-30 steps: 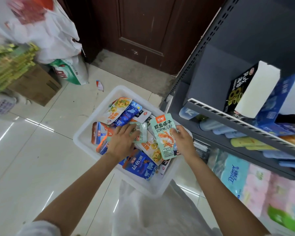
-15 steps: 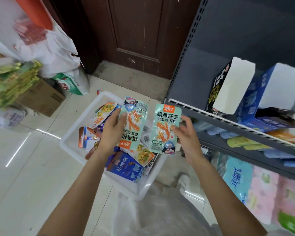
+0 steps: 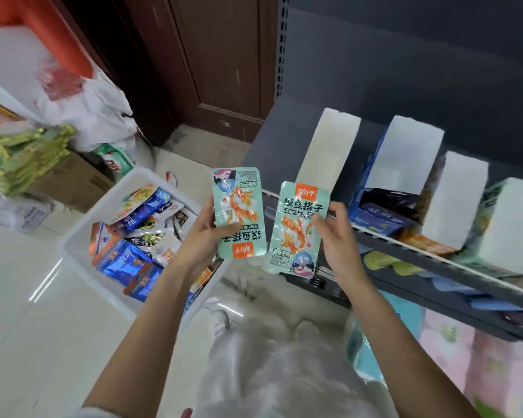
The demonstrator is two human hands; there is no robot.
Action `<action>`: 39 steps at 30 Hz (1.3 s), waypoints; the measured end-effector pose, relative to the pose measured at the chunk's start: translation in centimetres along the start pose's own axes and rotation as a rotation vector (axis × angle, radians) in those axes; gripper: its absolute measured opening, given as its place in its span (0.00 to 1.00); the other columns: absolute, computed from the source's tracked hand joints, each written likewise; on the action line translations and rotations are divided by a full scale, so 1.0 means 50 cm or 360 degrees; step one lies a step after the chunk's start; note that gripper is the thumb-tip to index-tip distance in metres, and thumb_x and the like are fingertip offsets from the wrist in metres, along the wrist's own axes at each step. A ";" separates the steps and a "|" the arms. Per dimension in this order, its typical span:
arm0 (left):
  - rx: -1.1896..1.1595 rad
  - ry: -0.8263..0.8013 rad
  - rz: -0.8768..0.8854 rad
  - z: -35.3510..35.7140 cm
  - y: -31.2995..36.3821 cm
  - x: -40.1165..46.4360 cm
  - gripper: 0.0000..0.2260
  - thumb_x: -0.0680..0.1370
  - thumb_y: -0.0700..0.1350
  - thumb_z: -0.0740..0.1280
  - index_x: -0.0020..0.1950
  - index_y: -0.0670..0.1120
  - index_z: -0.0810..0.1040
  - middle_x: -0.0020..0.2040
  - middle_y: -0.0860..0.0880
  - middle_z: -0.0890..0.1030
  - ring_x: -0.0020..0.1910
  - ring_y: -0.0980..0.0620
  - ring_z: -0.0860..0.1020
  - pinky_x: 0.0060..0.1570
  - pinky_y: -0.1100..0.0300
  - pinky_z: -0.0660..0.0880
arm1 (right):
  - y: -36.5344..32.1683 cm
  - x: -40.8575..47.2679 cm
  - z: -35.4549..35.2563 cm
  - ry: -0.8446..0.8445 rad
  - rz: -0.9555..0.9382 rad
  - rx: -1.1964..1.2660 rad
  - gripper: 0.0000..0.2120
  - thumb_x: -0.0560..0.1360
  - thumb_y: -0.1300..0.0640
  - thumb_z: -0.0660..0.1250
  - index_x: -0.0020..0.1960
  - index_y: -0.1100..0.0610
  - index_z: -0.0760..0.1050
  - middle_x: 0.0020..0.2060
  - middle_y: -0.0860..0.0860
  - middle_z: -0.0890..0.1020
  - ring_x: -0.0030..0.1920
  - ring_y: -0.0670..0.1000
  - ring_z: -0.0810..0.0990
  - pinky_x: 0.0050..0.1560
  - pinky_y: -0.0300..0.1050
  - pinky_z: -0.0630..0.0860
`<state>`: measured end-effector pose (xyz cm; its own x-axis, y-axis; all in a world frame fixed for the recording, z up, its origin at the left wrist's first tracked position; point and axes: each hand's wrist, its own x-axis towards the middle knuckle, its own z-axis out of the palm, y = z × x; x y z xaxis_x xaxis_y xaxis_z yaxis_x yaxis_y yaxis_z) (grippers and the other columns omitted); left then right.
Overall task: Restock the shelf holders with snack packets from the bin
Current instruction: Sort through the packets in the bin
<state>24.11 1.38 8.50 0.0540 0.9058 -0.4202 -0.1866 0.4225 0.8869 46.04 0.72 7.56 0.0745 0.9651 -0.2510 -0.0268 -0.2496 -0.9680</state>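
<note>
While I crouch between bin and shelf, my left hand (image 3: pixel 201 236) pinches one flat mint-green snack packet (image 3: pixel 239 212) upside down, and my right hand (image 3: pixel 334 236) pinches its twin (image 3: pixel 298 227) upright, the two just apart. I should turn the left one to match, stack both, then slide them edge-first into a holder. The film is glossy and crinkly. Beyond, the white plastic bin (image 3: pixel 82 236) holds more packets; the stiff card shelf holders (image 3: pixel 326 155) lean back, blurred, perhaps part-filled.
</note>
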 end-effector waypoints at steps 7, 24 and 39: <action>0.1329 -0.0351 0.0501 0.097 0.062 -0.010 0.23 0.72 0.41 0.74 0.60 0.64 0.73 0.53 0.57 0.82 0.52 0.58 0.80 0.50 0.55 0.79 | -0.041 -0.047 -0.156 0.0288 -0.0081 0.0071 0.05 0.79 0.60 0.63 0.47 0.51 0.70 0.41 0.47 0.84 0.39 0.44 0.83 0.36 0.37 0.77; 0.1607 -0.1083 0.0135 0.375 0.011 0.018 0.15 0.72 0.39 0.72 0.49 0.52 0.68 0.48 0.45 0.79 0.41 0.51 0.80 0.38 0.50 0.77 | 0.004 -0.171 -0.511 0.1227 -0.0048 -0.0131 0.08 0.78 0.59 0.64 0.44 0.48 0.72 0.45 0.51 0.83 0.47 0.55 0.81 0.51 0.54 0.76; 0.1094 -0.0464 0.0633 0.521 -0.021 -0.002 0.05 0.74 0.43 0.72 0.43 0.53 0.79 0.41 0.58 0.83 0.39 0.63 0.81 0.38 0.67 0.77 | -0.084 -0.105 -0.639 0.1088 -0.0531 -0.0867 0.07 0.77 0.57 0.66 0.53 0.58 0.74 0.45 0.46 0.82 0.45 0.46 0.81 0.45 0.51 0.80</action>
<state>49.87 1.63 12.63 0.3793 0.9227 -0.0694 0.3880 -0.0905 0.9172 77.61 -5.81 12.72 0.5688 0.7810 0.2578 0.5595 -0.1377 -0.8173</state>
